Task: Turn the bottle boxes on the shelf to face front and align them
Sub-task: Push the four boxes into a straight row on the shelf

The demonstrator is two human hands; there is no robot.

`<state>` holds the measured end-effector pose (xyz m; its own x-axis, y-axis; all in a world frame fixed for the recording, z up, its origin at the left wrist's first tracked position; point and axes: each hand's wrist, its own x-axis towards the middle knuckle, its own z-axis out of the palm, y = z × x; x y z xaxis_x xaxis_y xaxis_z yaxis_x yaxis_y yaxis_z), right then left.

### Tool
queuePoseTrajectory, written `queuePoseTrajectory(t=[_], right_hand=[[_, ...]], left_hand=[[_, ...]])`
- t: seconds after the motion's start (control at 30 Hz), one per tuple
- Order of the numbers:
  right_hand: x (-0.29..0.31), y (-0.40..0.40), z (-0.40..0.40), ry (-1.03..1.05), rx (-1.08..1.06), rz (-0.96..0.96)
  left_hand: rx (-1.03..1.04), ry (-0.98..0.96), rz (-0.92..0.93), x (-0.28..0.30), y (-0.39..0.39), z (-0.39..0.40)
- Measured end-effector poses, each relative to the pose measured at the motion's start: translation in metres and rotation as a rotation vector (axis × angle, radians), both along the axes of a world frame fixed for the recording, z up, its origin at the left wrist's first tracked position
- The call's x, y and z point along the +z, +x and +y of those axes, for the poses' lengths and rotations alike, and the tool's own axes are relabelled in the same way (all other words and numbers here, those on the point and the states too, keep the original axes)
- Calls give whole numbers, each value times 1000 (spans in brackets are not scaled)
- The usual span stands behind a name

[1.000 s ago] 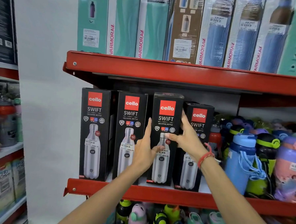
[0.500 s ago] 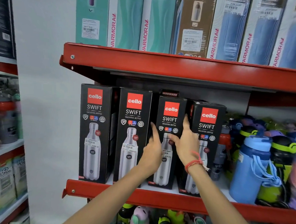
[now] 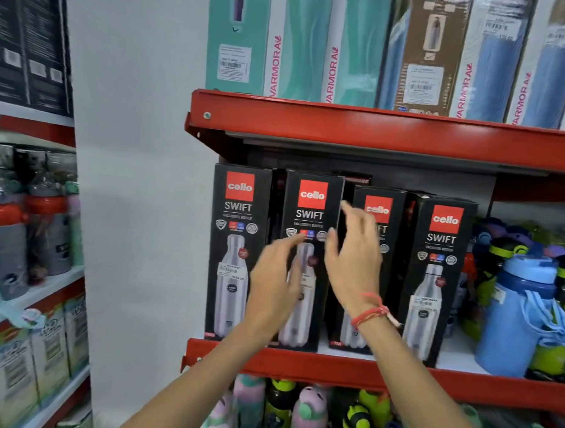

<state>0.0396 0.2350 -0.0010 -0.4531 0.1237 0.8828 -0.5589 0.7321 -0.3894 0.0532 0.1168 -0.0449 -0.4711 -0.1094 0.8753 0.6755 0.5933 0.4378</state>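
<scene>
Several black Cello Swift bottle boxes stand upright in a row on the red middle shelf [image 3: 332, 368], fronts facing me. The leftmost box [image 3: 235, 250] and the rightmost box [image 3: 436, 274] are fully visible. My left hand [image 3: 276, 280] hovers open in front of the second box [image 3: 310, 212]. My right hand [image 3: 353, 266], with a red thread on the wrist, is open in front of the third box [image 3: 381, 209], which sits slightly further back. Both hands are blurred and hold nothing. A further dark box [image 3: 355, 178] peeks out behind the row.
Loose plastic bottles, one blue [image 3: 518, 311], crowd the shelf right of the boxes. Tall Varmora boxes [image 3: 316, 45] fill the red upper shelf [image 3: 377, 130]. Small colourful bottles [image 3: 306, 411] sit below. A white wall [image 3: 139, 173] and another shelf unit [image 3: 28, 233] are at left.
Both hands have let go of the third box and moved left, fingers spread, in front of the second and third boxes. The third box now sits set back in the row.
</scene>
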Motion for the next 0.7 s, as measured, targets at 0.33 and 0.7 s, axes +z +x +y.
queuePoseTrajectory(t=[0.33,0.7], right_hand=[[-78,15,-110,-165,617,-493],[-91,25,-106,-183,613,-668]], left_hand=[[-148,292,-394,-46,4,-101],[-424,264,-708,-52,21,-131]])
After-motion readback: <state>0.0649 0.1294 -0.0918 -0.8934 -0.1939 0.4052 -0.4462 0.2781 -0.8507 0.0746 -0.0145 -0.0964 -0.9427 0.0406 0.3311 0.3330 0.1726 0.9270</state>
